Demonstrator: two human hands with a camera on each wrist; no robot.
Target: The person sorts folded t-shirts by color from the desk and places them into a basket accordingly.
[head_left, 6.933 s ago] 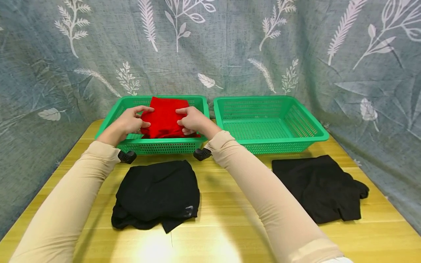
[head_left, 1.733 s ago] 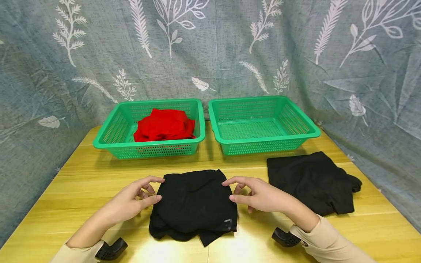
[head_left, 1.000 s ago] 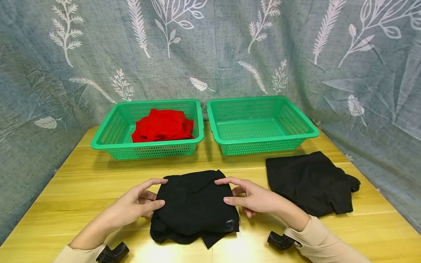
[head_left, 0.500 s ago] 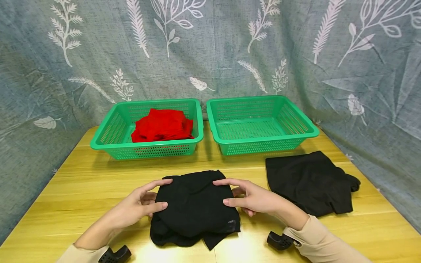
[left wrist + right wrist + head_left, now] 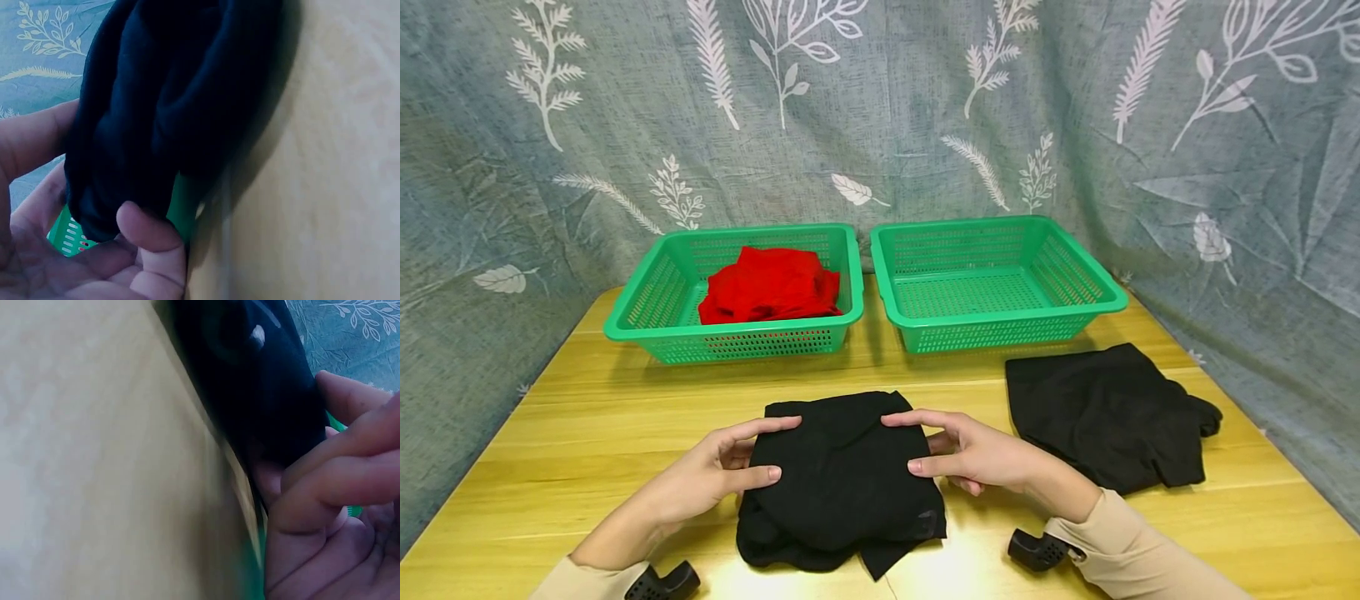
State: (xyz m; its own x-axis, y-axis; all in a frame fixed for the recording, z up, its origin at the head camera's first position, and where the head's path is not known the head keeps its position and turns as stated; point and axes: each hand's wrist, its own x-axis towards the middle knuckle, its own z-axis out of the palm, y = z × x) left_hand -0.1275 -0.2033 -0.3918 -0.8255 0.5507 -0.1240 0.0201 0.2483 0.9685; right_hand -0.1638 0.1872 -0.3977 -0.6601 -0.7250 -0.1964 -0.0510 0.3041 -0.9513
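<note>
Between my two hands is a folded black garment (image 5: 846,475) with a small grey mark near its lower right corner. My left hand (image 5: 718,467) grips its left side, thumb and index finger on top and the other fingers tucked under. On the opposite side my right hand (image 5: 973,454) holds it the same way. In the left wrist view, thick folds of the black garment (image 5: 162,100) sit between thumb and fingers. The right wrist view shows the garment's edge (image 5: 262,381) pinched, with a shadowed gap near the table beneath.
A green basket (image 5: 730,332) at the back left holds a folded red cloth (image 5: 771,285). Beside it stands a second green basket (image 5: 1011,318). Another black garment (image 5: 1105,417) lies on the wooden table (image 5: 572,433) to the right. A patterned curtain (image 5: 910,83) hangs behind.
Both hands have left the red cloth in the left basket and come to the black garment. Their fingers have closed in on its sides, and its near edge has shifted slightly toward me.
</note>
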